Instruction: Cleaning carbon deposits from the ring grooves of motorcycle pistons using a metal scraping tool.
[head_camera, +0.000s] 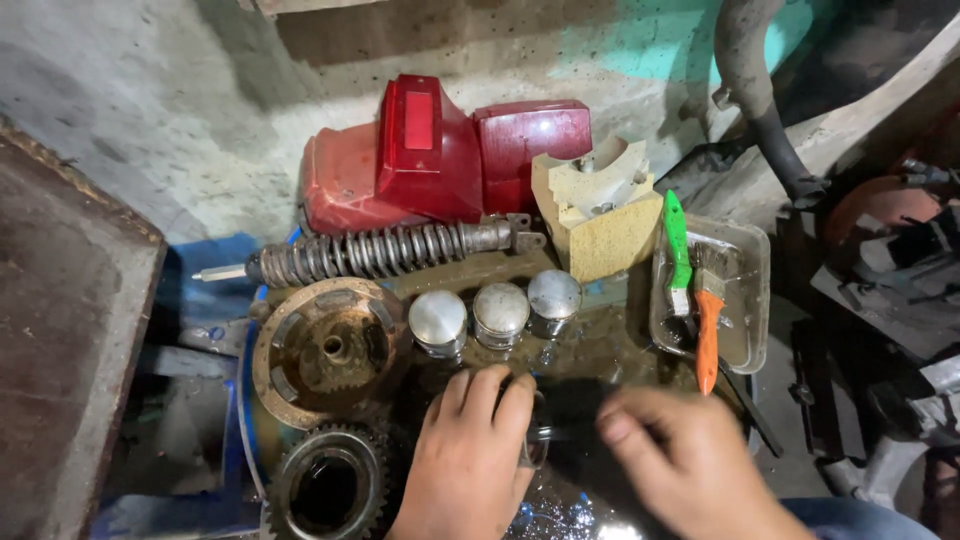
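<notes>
My left hand (470, 450) rests on the oily work surface (590, 350) with its fingers curled over a dark metal part (537, 440), mostly hidden under them. My right hand (680, 460) is blurred just to the right, fingers bent, close to the same part; whether it holds anything is unclear. Three silver pistons (497, 312) stand in a row just beyond my hands.
A rusty clutch housing (325, 350) and a toothed gear (325, 490) lie at left. A coil shock absorber (380, 250), red tail-light covers (440, 155) and a yellow block (600, 210) sit behind. A tray (750, 300) holds green and orange brushes. Engine parts crowd the right.
</notes>
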